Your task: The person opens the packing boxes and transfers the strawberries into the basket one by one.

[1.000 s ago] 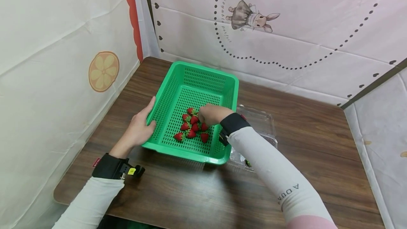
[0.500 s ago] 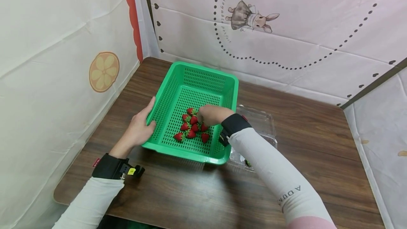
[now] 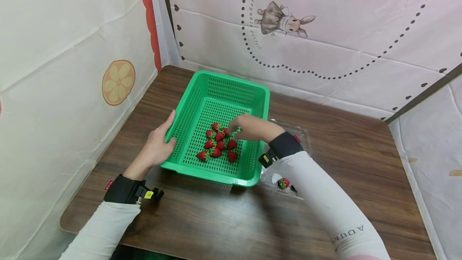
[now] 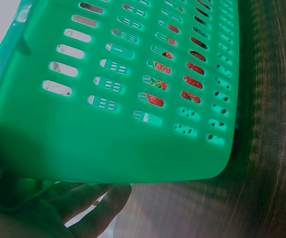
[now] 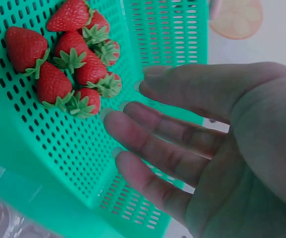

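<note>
A green perforated plastic basket [image 3: 184,167] stands on the table with several red strawberries [image 3: 219,136] clustered on its floor. My left hand [image 3: 156,146] grips the basket's left rim, thumb over the top and fingers outside. In the left wrist view those fingers [image 4: 100,201] show below the basket wall [image 4: 83,148]. Above the strawberries, inside the basket, hovers my right hand [image 3: 250,126]. Its fingers [image 5: 157,144] are spread and nothing lies between them and the thumb in the right wrist view; the strawberries [image 5: 53,82] lie just beyond the fingertips.
Right of the basket lies a clear plastic clamshell box [image 3: 268,177], partly behind my right forearm. One strawberry [image 3: 283,183] shows in it, and a dark bit beside it is half hidden. The brown wooden table [image 3: 202,216] meets cloth-covered walls at the back and sides.
My right hand has lifted and shifted right from the strawberries, and its fingers have parted. More of the cluster and the strawberry in the clear box now show. The left hand keeps its hold.
</note>
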`<state>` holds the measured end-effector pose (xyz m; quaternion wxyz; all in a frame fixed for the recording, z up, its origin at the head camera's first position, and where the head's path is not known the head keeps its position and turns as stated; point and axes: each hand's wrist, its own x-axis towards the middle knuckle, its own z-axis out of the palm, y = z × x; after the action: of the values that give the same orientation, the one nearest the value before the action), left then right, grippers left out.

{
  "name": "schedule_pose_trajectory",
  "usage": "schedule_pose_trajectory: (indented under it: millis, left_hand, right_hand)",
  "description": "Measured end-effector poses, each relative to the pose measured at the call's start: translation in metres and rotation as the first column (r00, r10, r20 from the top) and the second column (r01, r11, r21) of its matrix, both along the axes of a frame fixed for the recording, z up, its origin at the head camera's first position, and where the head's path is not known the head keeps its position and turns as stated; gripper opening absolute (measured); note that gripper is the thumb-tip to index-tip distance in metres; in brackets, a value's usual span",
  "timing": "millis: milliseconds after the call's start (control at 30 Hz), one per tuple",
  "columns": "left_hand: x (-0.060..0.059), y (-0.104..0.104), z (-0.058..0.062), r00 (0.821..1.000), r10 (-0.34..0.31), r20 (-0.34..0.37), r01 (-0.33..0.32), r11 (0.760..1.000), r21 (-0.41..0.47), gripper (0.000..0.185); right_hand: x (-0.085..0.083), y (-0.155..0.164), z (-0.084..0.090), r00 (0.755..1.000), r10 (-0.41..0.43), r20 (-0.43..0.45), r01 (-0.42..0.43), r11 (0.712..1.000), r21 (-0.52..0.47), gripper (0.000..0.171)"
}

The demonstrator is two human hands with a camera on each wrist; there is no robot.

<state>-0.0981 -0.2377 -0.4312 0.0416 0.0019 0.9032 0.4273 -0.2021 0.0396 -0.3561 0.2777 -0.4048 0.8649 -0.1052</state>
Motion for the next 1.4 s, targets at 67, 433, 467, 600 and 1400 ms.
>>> schedule_pose_trajectory:
  millis: [67,433,467,600,1400]
  left_hand:
    - [0.000,0.000,0.000,1.000,0.000,0.003,0.000,1.000,0.003,0.080]
    - [0.001,0.000,0.001,1.000,0.000,0.009,0.000,1.000,0.014,0.081]
    - [0.001,0.000,0.001,1.000,0.001,0.008,-0.001,1.000,0.012,0.081]
    - [0.002,-0.001,0.001,1.000,0.007,0.012,-0.007,1.000,0.009,0.081]
    - [0.000,0.002,-0.001,1.000,-0.007,-0.006,0.007,1.000,0.022,0.081]
  right_hand:
    - [0.003,0.007,0.004,1.000,-0.003,-0.013,0.003,0.999,-0.041,0.029]
    - [0.025,0.050,0.003,0.979,-0.112,-0.170,0.055,0.949,-0.311,0.016]
    - [0.028,0.055,0.002,0.975,-0.135,-0.178,0.068,0.938,-0.339,0.016]
    - [0.037,0.076,-0.002,0.962,-0.218,-0.163,0.141,0.912,-0.386,0.019]
    - [0.073,0.153,-0.040,0.989,-0.130,-0.070,0.118,0.981,-0.151,0.022]
